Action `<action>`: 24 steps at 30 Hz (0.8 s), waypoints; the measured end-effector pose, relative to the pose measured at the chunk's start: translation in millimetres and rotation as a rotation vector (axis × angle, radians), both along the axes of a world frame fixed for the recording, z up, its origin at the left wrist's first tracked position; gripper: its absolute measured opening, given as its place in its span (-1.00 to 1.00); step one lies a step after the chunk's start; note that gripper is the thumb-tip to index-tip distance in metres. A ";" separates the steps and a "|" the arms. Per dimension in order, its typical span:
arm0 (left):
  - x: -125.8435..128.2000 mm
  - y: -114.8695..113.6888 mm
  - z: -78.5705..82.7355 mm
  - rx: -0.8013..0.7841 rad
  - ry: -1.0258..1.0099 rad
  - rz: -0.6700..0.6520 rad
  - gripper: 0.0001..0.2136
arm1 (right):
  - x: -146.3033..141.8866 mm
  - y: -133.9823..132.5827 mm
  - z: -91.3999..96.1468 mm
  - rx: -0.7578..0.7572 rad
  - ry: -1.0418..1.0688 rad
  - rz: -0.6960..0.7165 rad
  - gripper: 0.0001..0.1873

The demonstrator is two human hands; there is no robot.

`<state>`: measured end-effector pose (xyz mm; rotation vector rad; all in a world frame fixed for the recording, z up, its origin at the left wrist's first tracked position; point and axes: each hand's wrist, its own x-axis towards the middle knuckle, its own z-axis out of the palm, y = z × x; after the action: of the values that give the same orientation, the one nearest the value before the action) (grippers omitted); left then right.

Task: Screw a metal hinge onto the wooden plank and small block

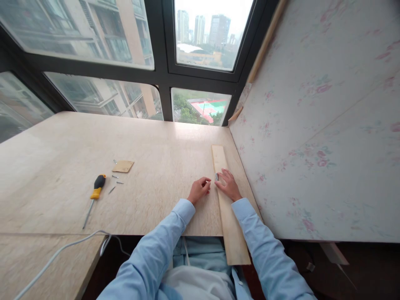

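Note:
A long pale wooden board (233, 233) lies along the right side of the marble-patterned sill, its near end sticking out past the front edge. On the board's left edge is a small metal piece (216, 177), perhaps a hinge or bracket; its exact kind is too small to tell. My right hand (229, 185) rests on the board, thumb and forefinger closed around that metal piece. Just left of the board, my left hand (199, 189) hovers close to the sill with its fingers curled together; whatever they may hold is hidden.
A yellow-and-black screwdriver (97, 187) lies on the sill (150, 141) at left. Beside it are several loose screws (119, 182) and a small brown drilled plate (123, 166). A white cable (59, 252) crosses the near left. A flowered wall (312, 125) bounds the right side; windows stand behind.

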<state>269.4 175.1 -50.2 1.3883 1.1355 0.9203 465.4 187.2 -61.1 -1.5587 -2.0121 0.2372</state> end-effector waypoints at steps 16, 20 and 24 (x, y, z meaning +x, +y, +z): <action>-160.5 -78.7 3.5 -0.096 -0.078 0.288 -0.69 | 13.3 19.4 -3.7 -0.160 0.008 0.033 -0.26; -185.8 -95.6 6.1 -0.076 -0.085 0.433 -0.70 | -26.9 31.5 27.5 -0.161 -0.013 0.094 -0.35; -187.9 -104.2 6.3 -0.050 -0.060 0.481 -0.72 | -112.3 37.4 60.4 -0.152 0.023 0.336 -0.46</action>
<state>81.6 70.9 -43.9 1.0545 1.4676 1.2517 353.2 224.7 -0.7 -1.2876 -2.2749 0.5466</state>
